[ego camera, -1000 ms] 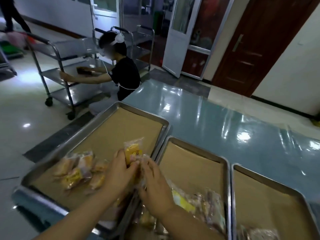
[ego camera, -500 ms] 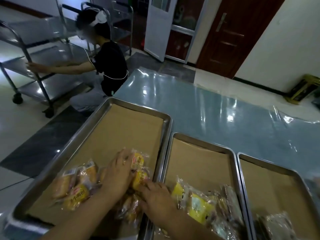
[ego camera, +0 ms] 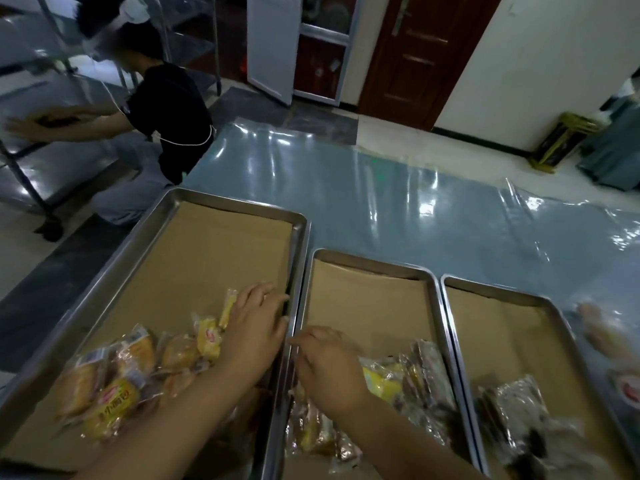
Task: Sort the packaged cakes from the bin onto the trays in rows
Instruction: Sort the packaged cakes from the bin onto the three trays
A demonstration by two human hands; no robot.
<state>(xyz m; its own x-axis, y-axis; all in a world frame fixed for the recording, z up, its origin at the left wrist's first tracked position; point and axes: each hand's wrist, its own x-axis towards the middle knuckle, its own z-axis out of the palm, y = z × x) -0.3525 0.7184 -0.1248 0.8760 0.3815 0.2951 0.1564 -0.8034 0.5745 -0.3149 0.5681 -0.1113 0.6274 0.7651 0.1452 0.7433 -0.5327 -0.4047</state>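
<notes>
Glossy blue table film (ego camera: 398, 209); rectangular steel trays (ego camera: 298, 258), crinkly packaged cakes (ego camera: 114, 400).

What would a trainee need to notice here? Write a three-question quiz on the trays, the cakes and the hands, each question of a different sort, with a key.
1. True or false: the left tray, the middle tray and the right tray all hold packaged cakes at their near ends.
2. Where does the left hand lie? A) flat over the left tray, by its right rim B) on the blue table cover C) in the right tray
3. Fill in: each tray is lined with brown ____.

Key
1. True.
2. A. The right hand is over the middle tray's near left corner.
3. Paper; the far ends show bare liner.
</notes>
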